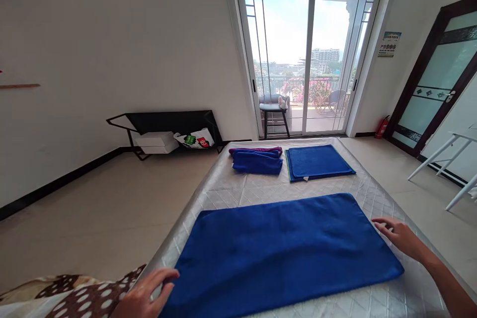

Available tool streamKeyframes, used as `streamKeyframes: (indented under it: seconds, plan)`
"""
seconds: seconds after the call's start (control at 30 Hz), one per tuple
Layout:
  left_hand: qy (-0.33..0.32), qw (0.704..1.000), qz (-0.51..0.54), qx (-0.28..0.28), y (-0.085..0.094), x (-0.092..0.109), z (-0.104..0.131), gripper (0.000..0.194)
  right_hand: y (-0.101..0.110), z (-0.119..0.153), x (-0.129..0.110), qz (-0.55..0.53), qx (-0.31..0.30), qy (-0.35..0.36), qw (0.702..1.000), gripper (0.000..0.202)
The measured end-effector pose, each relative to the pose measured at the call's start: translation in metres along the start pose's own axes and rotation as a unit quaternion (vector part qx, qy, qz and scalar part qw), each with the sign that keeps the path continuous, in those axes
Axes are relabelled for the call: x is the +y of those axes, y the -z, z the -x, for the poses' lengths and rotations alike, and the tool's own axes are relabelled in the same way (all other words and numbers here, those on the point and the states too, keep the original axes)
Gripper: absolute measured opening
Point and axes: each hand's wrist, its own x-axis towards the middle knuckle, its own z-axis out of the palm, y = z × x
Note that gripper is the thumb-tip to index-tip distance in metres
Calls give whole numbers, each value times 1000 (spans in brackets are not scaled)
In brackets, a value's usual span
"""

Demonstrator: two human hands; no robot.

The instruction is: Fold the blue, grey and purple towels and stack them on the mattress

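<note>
At the left edge of the blue cloth [283,253], the left hand [147,291] has its thumb and fingers apart; whether the fingertips touch the fabric, I cannot tell. Along the opposite edge, the right hand [400,237] is just beside it, with fingers loosely bent and nothing clamped between them. The cloth lies spread, slightly wavy, on the quilted mattress [223,193]. If only one side were pulled, I think it could skew or crease, because neither side looks gripped. Brown spotted fabric [93,299] lies beside the left hand and might be caught together with the cloth. Beyond, a folded blue bundle [257,163] and a flat blue stack [322,161] limit the room ahead; a push could disturb them. Farther away, a black rack [167,121], a dark stool [274,108] and the glass sliding door [309,49] are well apart from both hands.
</note>
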Motion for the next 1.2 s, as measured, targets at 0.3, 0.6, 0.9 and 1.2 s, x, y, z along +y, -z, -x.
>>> streamKeyframes:
  seconds: [0.3,0.6,0.9,1.2]
  plan:
    - [5,996,-94,-7,-53,2,-133,52,-41,-124,-29,32,74,-98,992,34]
    - [16,988,-151,-39,-92,-31,-136,59,-40,-137,-10,18,135,-66,989,23]
    - [5,991,-133,22,-84,-13,-168,46,-43,-137,-6,25,178,-76,981,26]
    - [14,989,-145,33,-72,19,-187,35,-45,-129,-7,113,183,-87,973,39]
